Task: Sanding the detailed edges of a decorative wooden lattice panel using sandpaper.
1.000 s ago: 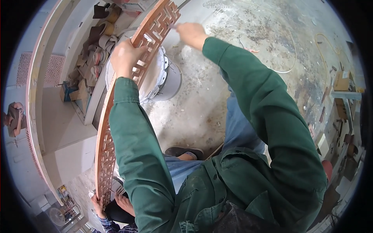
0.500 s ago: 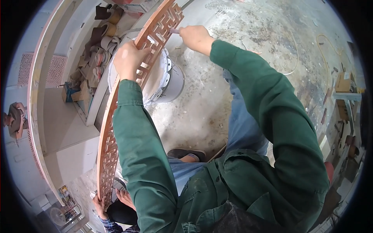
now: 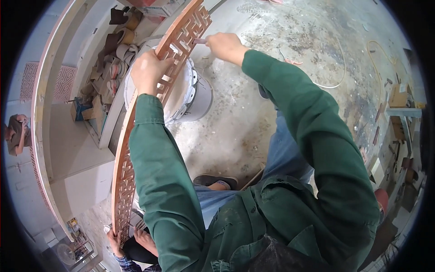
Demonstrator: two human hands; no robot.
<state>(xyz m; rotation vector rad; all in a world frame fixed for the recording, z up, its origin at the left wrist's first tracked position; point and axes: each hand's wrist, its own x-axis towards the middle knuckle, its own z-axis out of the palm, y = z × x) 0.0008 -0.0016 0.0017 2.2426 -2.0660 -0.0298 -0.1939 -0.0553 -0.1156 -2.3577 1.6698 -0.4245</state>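
Observation:
A long, reddish-brown wooden lattice panel (image 3: 121, 174) with cut-out fretwork runs from the top middle down the left side. My left hand (image 3: 148, 72) grips its upper part, with the fingers over the edge and onto the lattice. Close by on the right, my right hand (image 3: 225, 46) pinches a small, flat, pinkish-brown stick (image 3: 200, 41). The stick's tip reaches the panel's right edge, at one of the openings. Beneath the panel stands a round white bucket (image 3: 200, 97), partly covered by it. At the lower end, another person's hand (image 3: 116, 242) holds the panel.
To the left, a white shelf unit (image 3: 81, 136) holds rolls of abrasive-looking material (image 3: 124, 53) and a blue box (image 3: 83, 110). A pale hose (image 3: 340, 68) lies on the stained floor. A bench with a cardboard box (image 3: 401, 95) stands far right. Another person (image 3: 18, 133) shows at the left.
My right hand and the stick have shifted slightly down along the panel's edge. My left hand keeps its grip. My right leg has moved, and a shoe now shows beside my right forearm.

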